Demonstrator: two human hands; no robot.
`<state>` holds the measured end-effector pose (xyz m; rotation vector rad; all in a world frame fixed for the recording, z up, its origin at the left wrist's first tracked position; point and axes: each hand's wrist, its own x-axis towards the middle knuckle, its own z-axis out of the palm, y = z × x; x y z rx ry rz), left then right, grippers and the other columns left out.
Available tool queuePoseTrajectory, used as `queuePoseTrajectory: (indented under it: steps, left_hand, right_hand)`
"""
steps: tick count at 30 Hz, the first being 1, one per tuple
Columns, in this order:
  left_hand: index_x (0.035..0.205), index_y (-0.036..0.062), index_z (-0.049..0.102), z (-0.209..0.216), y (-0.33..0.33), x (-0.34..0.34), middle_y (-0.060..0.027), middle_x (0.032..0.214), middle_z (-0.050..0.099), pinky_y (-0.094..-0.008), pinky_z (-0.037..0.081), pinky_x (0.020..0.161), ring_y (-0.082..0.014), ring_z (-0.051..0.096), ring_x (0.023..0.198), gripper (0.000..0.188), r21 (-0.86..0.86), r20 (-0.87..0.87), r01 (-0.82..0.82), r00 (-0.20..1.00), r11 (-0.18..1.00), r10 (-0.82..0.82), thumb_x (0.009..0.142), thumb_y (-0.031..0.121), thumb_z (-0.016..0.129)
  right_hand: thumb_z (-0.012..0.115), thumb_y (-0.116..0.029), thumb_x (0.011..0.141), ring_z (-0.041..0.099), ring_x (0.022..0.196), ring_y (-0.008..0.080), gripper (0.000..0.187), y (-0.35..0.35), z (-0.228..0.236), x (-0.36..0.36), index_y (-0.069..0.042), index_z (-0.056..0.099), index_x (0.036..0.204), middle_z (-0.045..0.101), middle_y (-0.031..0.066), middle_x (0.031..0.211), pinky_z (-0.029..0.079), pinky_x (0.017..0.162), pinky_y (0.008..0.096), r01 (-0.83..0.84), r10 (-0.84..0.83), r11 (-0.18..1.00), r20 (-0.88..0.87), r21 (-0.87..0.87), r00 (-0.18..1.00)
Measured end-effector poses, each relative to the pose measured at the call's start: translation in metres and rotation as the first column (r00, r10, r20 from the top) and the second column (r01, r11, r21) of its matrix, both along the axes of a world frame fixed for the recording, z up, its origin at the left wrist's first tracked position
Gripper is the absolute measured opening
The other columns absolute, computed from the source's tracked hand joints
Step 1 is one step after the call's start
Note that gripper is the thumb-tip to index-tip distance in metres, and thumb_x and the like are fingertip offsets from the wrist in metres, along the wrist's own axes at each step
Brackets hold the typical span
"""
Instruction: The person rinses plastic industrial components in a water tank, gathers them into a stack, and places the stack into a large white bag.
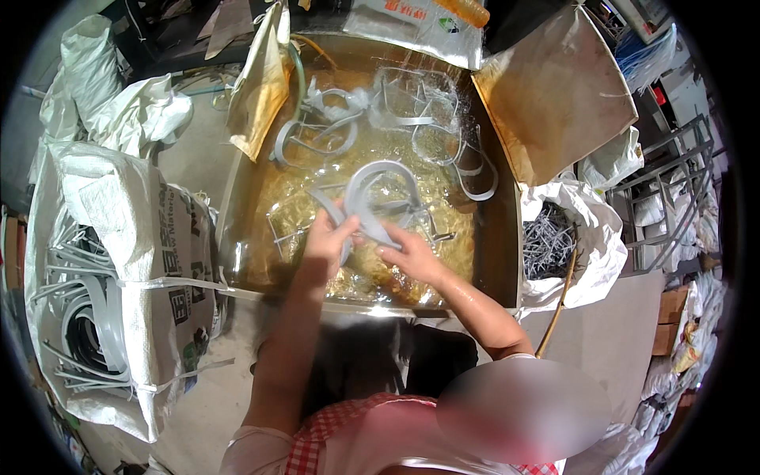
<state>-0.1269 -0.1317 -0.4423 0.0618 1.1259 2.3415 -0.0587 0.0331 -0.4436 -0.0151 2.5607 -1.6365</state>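
Note:
Above a shallow metal tank (507, 229) of yellowish water, a pale grey, flat plastic strip (388, 168) curls into a loop between my hands. My left hand (328, 239) grips it from the left side, fingers closed round it. Lower on the loop, my right hand (412, 255) pinches the band between thumb and fingers. Further back in the water lie more curled strips, one loop (281, 150) at the left and another (479, 194) at the right. Splashing water partly hides the pieces at the back.
A large white woven sack (150, 214) of grey strips stands at the left. To the right, another white sack (609, 245) holds thin grey scraps (546, 241), with a wooden stick (564, 309) beside it. Stained boards (554, 111) flank the tank's back, near a metal rack (673, 182).

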Motion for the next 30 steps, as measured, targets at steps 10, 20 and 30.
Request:
queuePoseTrajectory:
  steps: [10,20,30]
  left_hand:
    - [0.121,-0.0018,0.039,-0.007,0.005,0.008,-0.0141,0.102,0.054,-0.0405,0.045,0.088,-0.0262,0.054,0.1,0.034,0.189,0.183,0.042,0.98,0.981,-0.078,0.089,0.007,0.045]
    - [0.122,-0.0036,0.039,0.023,-0.028,-0.008,-0.0105,0.105,0.052,-0.0274,0.045,0.077,-0.0186,0.054,0.097,0.041,-0.038,-0.127,-0.071,0.99,0.997,0.065,0.084,0.006,0.048]
    - [0.107,-0.0053,0.05,0.011,-0.001,0.008,-0.0091,0.082,0.057,-0.0281,0.049,0.059,-0.0162,0.056,0.067,0.038,-0.393,-0.079,0.229,0.956,0.891,-0.281,0.072,0.007,0.062]
  right_hand:
    - [0.062,-0.015,0.08,0.059,0.083,0.014,0.021,0.01,0.017,-0.01,-0.006,0.065,0.099,0.064,0.0066,0.093,0.046,0.076,0.0277,0.009,-0.004,0.999,0.15,-0.037,0.989]
    - [0.051,0.013,0.061,0.05,0.084,0.027,0.026,0.11,0.021,-0.024,-0.007,0.056,0.077,0.055,0.0076,0.081,0.037,0.075,0.0347,0.053,0.231,0.703,-0.299,0.709,0.926]
    - [0.053,0.01,0.067,0.05,0.104,0.0202,0.043,0.04,0.005,-0.063,-0.006,0.052,0.106,0.058,0.0072,0.1,0.039,0.091,0.0353,-0.07,0.065,0.96,-0.029,-0.27,0.997]
